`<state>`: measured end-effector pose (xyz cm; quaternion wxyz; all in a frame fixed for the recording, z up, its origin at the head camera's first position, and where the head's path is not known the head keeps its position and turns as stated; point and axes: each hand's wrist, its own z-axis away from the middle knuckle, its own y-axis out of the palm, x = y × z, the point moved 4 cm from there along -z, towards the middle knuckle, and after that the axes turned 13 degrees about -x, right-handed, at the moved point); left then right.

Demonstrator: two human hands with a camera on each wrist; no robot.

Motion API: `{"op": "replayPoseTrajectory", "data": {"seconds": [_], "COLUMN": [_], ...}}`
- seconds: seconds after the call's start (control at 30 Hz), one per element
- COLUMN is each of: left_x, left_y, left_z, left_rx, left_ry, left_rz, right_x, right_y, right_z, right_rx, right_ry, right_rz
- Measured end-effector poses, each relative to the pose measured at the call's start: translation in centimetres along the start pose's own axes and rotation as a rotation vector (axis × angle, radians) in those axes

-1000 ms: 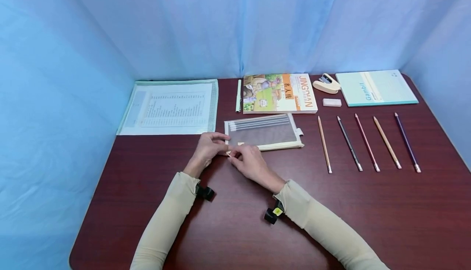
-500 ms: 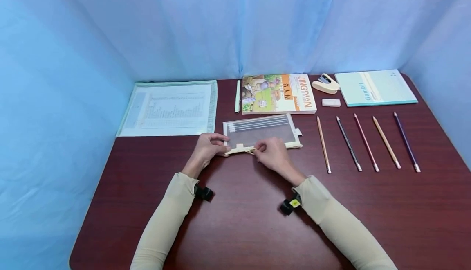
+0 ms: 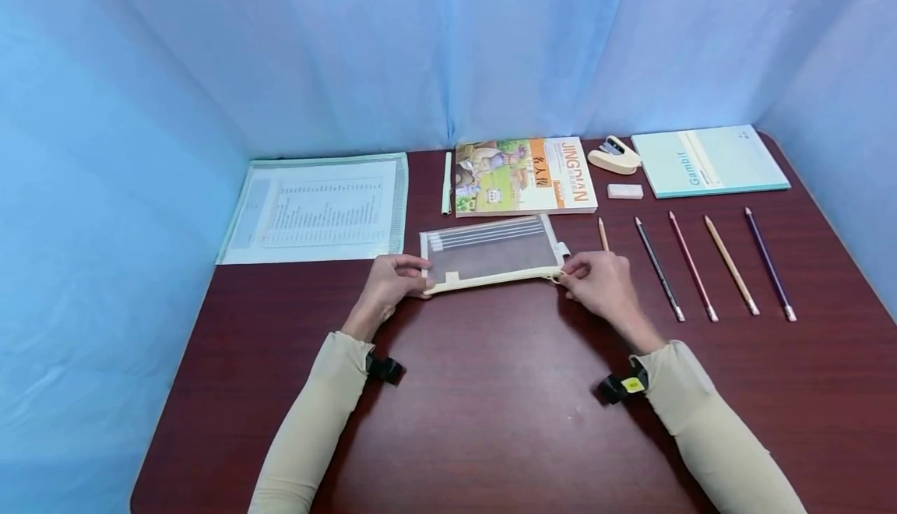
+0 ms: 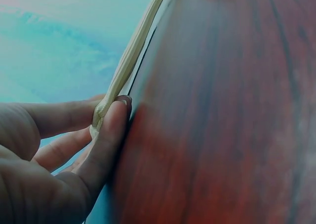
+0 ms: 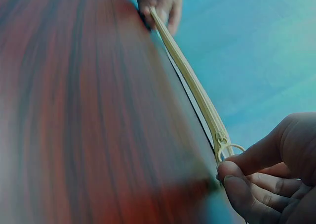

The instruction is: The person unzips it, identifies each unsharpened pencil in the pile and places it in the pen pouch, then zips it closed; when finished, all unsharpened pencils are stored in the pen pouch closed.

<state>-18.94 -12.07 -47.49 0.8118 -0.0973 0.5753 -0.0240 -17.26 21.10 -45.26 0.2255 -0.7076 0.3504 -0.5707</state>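
Note:
A see-through mesh pencil case (image 3: 501,257) with a cream zipper edge lies mid-table, several white-ended pencils visible inside near its far side. At its near left corner, my left hand (image 3: 392,284) pinches the zipper end between thumb and fingers. My right hand (image 3: 604,286) is at the near right corner, thumb and forefinger pinching the ring-shaped zipper pull (image 5: 230,146). In the right wrist view the zipper (image 5: 190,83) runs closed between the two hands, its slider at the right end. Part of an orange pencil (image 3: 603,234) is hidden behind the right hand.
Several pencils (image 3: 694,266) lie in a row at the right. Behind the case are a book (image 3: 525,177), a light green pen (image 3: 446,183), an eraser (image 3: 625,191), a stapler (image 3: 614,157) and a notebook (image 3: 711,161). A document pouch (image 3: 315,210) lies back left.
The right hand has drawn the zipper pull rightward along the case's near edge, from the left corner to the right one. My left hand has kept its pinch on the left corner.

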Motion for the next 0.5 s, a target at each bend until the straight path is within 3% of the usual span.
{"op": "replayPoseTrajectory", "data": {"seconds": [0.23,0.4,0.5], "left_x": [-0.4,-0.8,-1.3], "left_y": [-0.2,-0.1,0.0], "left_z": [0.3,0.6,0.9], "left_rx": [0.011,-0.006,-0.027], "left_ry": [0.024,0.052,0.112], "left_rz": [0.025,-0.027,-0.143], "right_x": [-1.9,-1.7,-1.4], "right_y": [-2.5,-2.4,-2.4], "right_z": [0.2,0.3,0.6], "right_rx": [-0.051,-0.001,0.045], "right_ry": [0.068,-0.024,-0.07], "right_rz": [-0.012,0.056,0.105]}}
